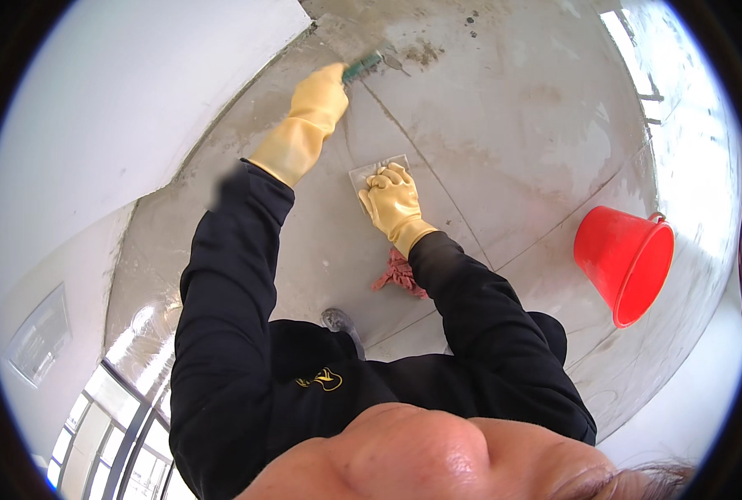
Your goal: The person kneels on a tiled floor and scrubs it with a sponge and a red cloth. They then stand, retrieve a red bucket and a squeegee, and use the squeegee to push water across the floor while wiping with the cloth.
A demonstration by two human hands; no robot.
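Both of my hands wear yellow rubber gloves. Stretched far forward, my left hand is closed round a green-handled tool, whose far end is smeared and hard to make out. That end is at the tile floor, beside a patch of dark wet dirt. Nearer to me, my right hand bends its fingers over a flat, pale rectangular float on the floor. The hand hides the float's middle and any handle. A crumpled reddish cloth or glove lies just behind my right wrist.
A red bucket stands on the right, appearing tilted. Large grey floor tiles with dark joints spread ahead. A white wall runs along the left, and my shoe shows below. Bright light glares off the far right.
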